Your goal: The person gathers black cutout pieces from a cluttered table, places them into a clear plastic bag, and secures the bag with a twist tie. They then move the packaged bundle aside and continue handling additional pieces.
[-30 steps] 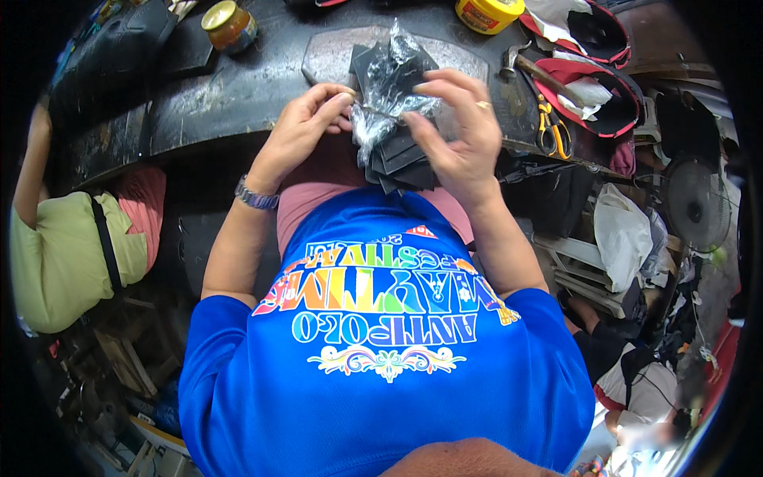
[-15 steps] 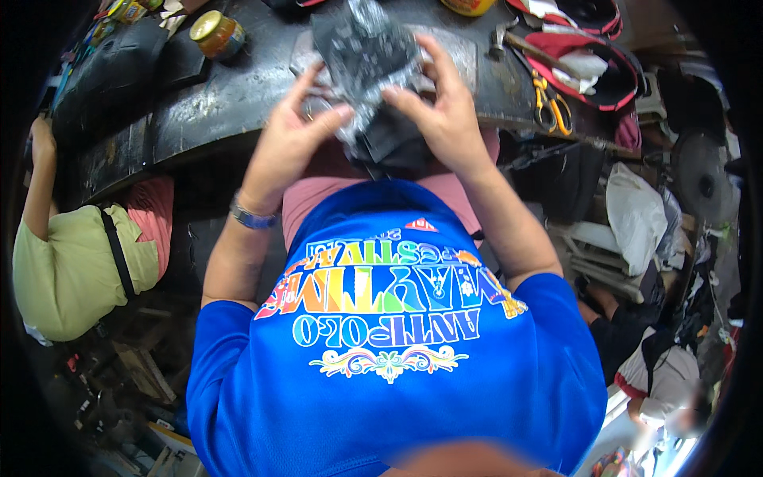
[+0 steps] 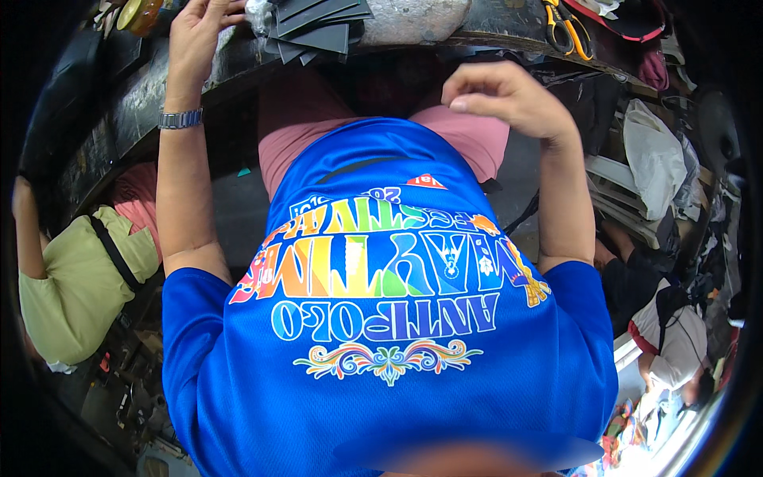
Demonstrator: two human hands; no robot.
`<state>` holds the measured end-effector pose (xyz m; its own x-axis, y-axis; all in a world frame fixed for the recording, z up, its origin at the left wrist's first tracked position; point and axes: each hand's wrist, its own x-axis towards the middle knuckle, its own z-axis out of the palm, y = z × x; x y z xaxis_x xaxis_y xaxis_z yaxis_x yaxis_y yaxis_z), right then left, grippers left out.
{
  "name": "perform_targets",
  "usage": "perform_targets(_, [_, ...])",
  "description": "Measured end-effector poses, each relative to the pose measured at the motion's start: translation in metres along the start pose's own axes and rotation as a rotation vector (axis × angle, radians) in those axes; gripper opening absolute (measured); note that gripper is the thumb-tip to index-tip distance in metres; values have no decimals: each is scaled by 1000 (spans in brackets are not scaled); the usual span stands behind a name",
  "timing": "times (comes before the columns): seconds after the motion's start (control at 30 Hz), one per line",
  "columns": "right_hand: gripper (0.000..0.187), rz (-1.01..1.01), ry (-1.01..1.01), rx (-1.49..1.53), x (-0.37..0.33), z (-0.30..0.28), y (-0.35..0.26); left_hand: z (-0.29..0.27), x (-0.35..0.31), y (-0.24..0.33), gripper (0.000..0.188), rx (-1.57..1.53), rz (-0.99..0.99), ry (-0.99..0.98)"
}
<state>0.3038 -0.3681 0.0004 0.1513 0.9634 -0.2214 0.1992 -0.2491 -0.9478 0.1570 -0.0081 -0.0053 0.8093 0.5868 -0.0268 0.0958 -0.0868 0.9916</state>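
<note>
Since the earlier frame, the black pieces have left the hold of both hands and shifted left, to the near edge of the table. The right hand has withdrawn from them toward the body, and the left hand has gone outward to the left. The view has also shifted, so the table now sits higher.

Black pieces: flat, fanned and overlapping, beside the bare part of the slab. Whether some rest on the slab cannot be determined. Clear plastic lies at their left side; the upper part of both is cut off by the frame.

Left hand: beside the plastic, fingers extended toward it, partly out of frame. Contact or grip cannot be told. A watch is on the wrist.

Right hand: above the pink-clad lap, well apart from the pieces. Fingers loosely curled, narrow gap to the thumb, nothing visible in them.

Surroundings: orange-handled cutters lie right of the slab, near a red-edged item. A jar stands at far left. One person in yellow-green is at left; another is at lower right.
</note>
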Motion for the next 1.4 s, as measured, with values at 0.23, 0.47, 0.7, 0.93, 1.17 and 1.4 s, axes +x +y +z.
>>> perform_targets(0.23, [43, 330, -230, -799, 39, 12, 107, -13, 3, -41, 18, 199, 232, 166])
perform_targets(0.47, [44, 659, 143, -870, 87, -13, 165, -28, 5, -51, 22, 135, 182, 121])
perform_targets(0.7, [45, 510, 435, -855, 83, -5, 203, -27, 3, -47, 18, 330, 334, 135])
perform_targets(0.93, [45, 515, 578, -778, 152, 24, 201, -22, 5, -40, 20, 327, 201, 160])
perform_targets(1.17, [45, 556, 612, -710, 176, 20, 206, -25, 7, -45, 18, 372, 215, 185])
perform_targets(1.4, [45, 556, 614, -689, 173, 18, 214, -26, 7, -46, 19, 371, 201, 195])
